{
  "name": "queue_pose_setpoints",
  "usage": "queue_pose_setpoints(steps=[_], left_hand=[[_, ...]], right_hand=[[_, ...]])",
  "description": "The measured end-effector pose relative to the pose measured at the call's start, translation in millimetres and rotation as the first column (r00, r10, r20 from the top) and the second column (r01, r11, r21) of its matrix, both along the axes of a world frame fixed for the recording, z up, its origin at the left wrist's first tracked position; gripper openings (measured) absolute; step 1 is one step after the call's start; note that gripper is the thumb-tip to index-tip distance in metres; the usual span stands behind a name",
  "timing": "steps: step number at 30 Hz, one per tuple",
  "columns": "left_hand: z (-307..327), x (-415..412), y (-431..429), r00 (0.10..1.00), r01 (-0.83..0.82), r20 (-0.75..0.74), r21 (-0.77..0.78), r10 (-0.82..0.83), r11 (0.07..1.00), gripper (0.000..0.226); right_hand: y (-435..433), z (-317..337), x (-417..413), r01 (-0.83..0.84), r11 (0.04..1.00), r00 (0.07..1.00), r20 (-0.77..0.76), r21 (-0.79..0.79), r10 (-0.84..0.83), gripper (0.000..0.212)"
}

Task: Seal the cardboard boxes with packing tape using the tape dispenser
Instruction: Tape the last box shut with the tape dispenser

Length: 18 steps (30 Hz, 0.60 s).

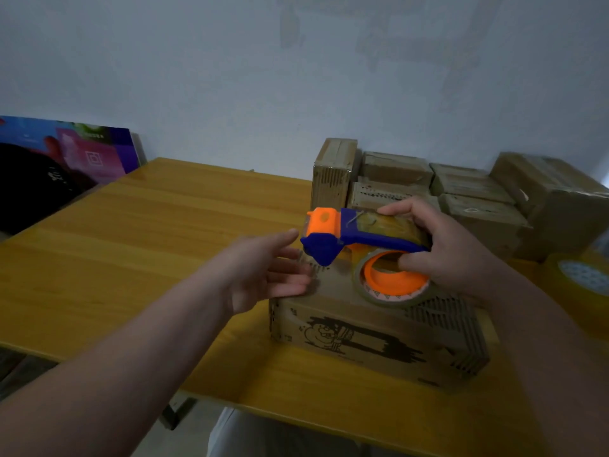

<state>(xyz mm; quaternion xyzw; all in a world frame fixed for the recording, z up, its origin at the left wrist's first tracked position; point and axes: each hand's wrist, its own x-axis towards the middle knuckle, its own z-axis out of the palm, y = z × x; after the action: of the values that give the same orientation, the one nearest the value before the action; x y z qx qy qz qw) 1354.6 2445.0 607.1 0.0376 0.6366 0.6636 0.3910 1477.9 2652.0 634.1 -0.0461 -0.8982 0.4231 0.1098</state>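
Atop printed cardboard box (362, 328) — right fingers (395, 210) round blue-orange plastic dispenser (362, 237), left fingers (286, 278) straight.

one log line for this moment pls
phase: taping | right hand: grips tape dispenser over printed box | left hand: open, at box's left end | stacked boxes: behind

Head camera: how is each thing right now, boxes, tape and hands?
Front box: closed, lying on the table.
Tape dispenser: roll loaded, held at the front box's top.
Right hand: grips the tape dispenser.
Left hand: open, fingers against the front box.
Back boxes: closed, stacked by the wall.
Spare tape roll: lying flat, untouched.
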Motion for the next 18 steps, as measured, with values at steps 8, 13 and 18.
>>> queue_pose_setpoints(steps=[8, 13, 18], left_hand=[[1.9, 2.2, 10.6, 0.998, -0.026, -0.054, 0.019, 0.027, 0.999, 0.016], [-2.4, -7.0, 2.7, 0.982, -0.041, -0.187, -0.069, 0.027, 0.997, 0.02], [-6.9, -9.7, 0.3, 0.965, -0.068, -0.257, -0.072, 0.047, 0.995, 0.017]], right_hand=[[-3.1, 4.1, 3.7, -0.011, 0.999, 0.999, 0.031, 0.03, 0.011, 0.067], [-9.1, 19.0, 6.0, -0.055, 0.988, 0.994, 0.106, 0.142, 0.04, 0.063], [-10.5, 24.5, 4.5, -0.056, 0.984, 0.986, 0.162, 0.168, 0.029, 0.058]])
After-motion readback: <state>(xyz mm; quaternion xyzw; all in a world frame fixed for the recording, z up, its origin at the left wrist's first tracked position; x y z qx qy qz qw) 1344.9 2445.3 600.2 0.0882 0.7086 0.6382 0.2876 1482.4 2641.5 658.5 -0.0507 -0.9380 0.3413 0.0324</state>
